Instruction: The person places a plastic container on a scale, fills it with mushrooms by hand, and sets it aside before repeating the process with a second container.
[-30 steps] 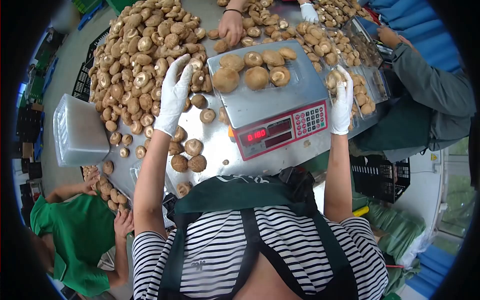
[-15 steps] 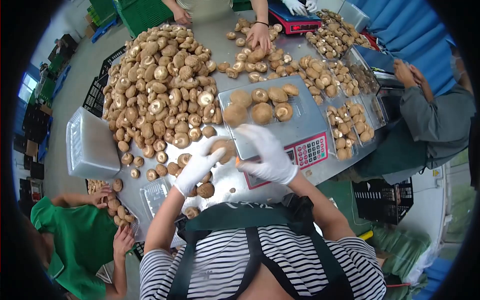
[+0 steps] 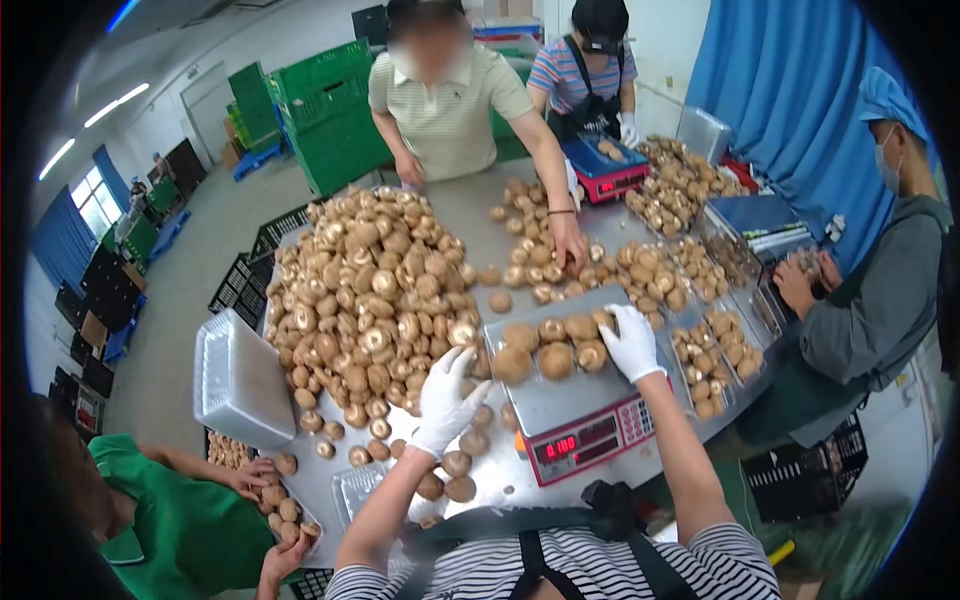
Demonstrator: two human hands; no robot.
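Observation:
My white-gloved left hand (image 3: 447, 402) is at the right edge of the large mushroom pile (image 3: 365, 290), fingers apart beside loose mushrooms. In a clear tray on the scale's metal plate (image 3: 560, 397) lie several brown mushrooms (image 3: 555, 360) in two rows. My gloved right hand (image 3: 632, 343) is at the tray's right end, thumb and fingers round the mushroom (image 3: 603, 318) in its upper corner. The red display (image 3: 562, 446) seems to read 0.180.
Filled trays (image 3: 705, 370) stand right of the scale, stacked empty trays (image 3: 240, 378) at the left. Across the table a co-worker's bare hand (image 3: 570, 243) reaches among mushrooms. A person in green (image 3: 180, 500) handles mushrooms at lower left; another (image 3: 870, 270) works at right.
The view has tilted up. My right hand has moved from the scale's near edge to the tray's right end. My left hand no longer has the large mushroom and is by the pile.

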